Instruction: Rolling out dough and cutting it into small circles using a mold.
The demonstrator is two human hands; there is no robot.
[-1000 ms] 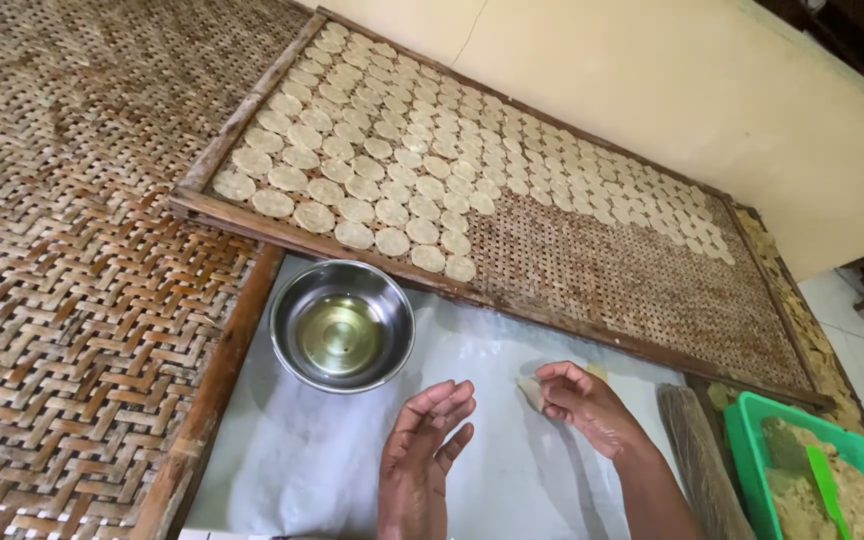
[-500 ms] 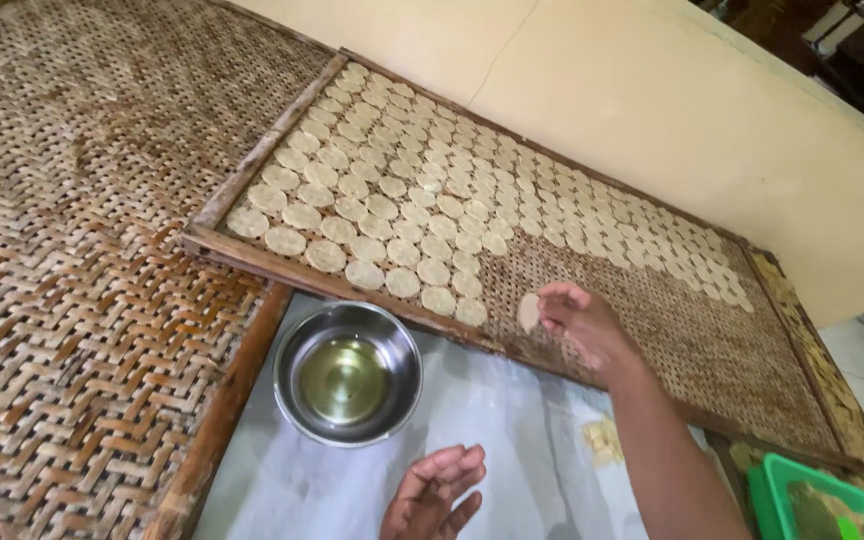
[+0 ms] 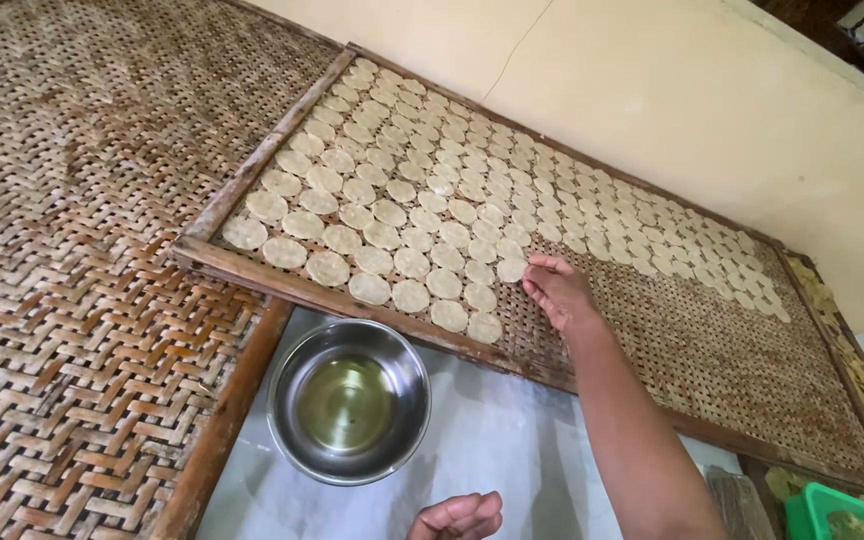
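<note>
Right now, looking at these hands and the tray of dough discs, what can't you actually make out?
- Left hand: head view, cut off by the bottom edge; only curled fingers show.
- Green crate: cut by the corner, contents unclear.
- Right hand: its fingertips meet a dough disc; actual grip unclear.
- Steel bowl: which clear liquid it holds.
</note>
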